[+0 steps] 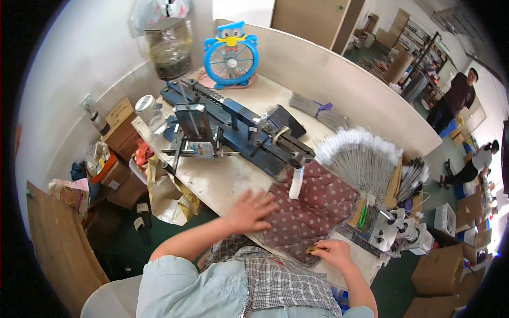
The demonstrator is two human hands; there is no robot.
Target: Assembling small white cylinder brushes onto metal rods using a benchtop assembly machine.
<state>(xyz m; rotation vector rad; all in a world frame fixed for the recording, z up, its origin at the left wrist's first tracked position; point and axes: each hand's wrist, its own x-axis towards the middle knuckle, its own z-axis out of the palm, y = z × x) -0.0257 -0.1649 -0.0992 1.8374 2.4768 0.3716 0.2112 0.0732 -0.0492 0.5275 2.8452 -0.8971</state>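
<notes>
Maroon dotted cloth under flat open left hand; right hand pinching small brown piece.

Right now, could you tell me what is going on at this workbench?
A person sits at a cluttered bench. Their left hand lies flat, fingers spread, on a dotted maroon cloth. Their right hand rests at the cloth's near edge, pinching a small brownish piece. Beyond the cloth stands a blue metal machine, with a fan of white-tipped wires to its right and a small blue fan behind.
</notes>
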